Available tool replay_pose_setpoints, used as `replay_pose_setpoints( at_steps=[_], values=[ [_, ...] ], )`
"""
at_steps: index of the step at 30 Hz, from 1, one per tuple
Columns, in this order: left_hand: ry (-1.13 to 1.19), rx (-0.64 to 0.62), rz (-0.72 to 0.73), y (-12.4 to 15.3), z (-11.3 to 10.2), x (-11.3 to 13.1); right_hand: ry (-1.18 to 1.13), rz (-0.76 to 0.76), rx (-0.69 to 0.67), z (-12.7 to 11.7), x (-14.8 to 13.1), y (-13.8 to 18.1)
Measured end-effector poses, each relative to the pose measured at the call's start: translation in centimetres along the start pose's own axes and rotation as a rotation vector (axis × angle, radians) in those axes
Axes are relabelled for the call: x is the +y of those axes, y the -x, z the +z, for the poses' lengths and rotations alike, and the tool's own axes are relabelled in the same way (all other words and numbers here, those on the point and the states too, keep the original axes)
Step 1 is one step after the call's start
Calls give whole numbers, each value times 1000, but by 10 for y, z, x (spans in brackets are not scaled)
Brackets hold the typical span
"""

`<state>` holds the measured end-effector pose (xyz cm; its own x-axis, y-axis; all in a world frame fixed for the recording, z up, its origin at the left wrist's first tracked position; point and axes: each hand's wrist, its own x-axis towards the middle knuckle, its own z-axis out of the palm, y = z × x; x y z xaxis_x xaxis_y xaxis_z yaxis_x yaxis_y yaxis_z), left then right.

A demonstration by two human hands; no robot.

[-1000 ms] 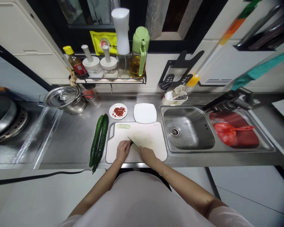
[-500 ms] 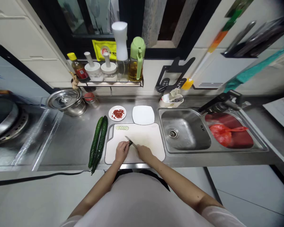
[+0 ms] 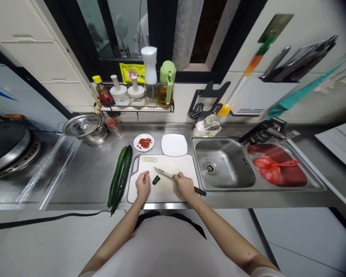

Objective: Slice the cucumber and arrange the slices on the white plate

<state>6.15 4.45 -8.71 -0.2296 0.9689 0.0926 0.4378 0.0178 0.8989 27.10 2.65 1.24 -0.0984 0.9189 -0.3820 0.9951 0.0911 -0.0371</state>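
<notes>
My right hand (image 3: 185, 186) is wrapped round a kitchen knife (image 3: 165, 173). Its dark handle sticks out behind the hand, and the blade points left and away from me above the white cutting board (image 3: 173, 197). Fingers drawn together, my left hand (image 3: 143, 186) is at the board's left side; whether a small thing is between its fingertips cannot be made out. Between the hands lies a short dark-green cucumber piece (image 3: 156, 179), untouched. Overlapping pale cucumber slices (image 3: 149, 159) form a row near the board's far left corner.
Two whole cucumbers (image 3: 117, 175) lie left of the board. Behind it are a plate of chopped red bits (image 3: 138, 147) and a white square plate (image 3: 174, 145). A double sink (image 3: 225, 165) adjoins on the right. A lidded steel pot (image 3: 96, 134) stands back left.
My left hand has let go of the cucumber piece and moved left. My right hand and the knife have shifted right, away from the piece. The view has tilted up slightly.
</notes>
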Motion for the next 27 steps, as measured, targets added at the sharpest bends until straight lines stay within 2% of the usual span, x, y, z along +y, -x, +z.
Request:
replay_pose_setpoints(
  at_steps=[3,5,8,11,13,15,20,27],
  values=[
    [72,124,-144,-19,-11,2,47,3,62,1,5,4],
    [110,68,-186,-34,-17,7,68,-15,112,2,8,8],
    [164,-192,-210,-51,-21,20,92,-67,218,5,13,13],
    [168,-470,-112,-55,-20,40,112,-121,337,7,17,15],
    [129,-596,-57,-53,-20,51,122,-148,407,9,19,15],
    [68,-670,-23,-50,-20,60,130,-169,459,10,21,15],
    [-61,-746,59,-49,-23,73,125,-203,505,9,23,16],
    [-69,-713,95,-48,-21,78,123,-204,499,14,24,17]
  ],
)
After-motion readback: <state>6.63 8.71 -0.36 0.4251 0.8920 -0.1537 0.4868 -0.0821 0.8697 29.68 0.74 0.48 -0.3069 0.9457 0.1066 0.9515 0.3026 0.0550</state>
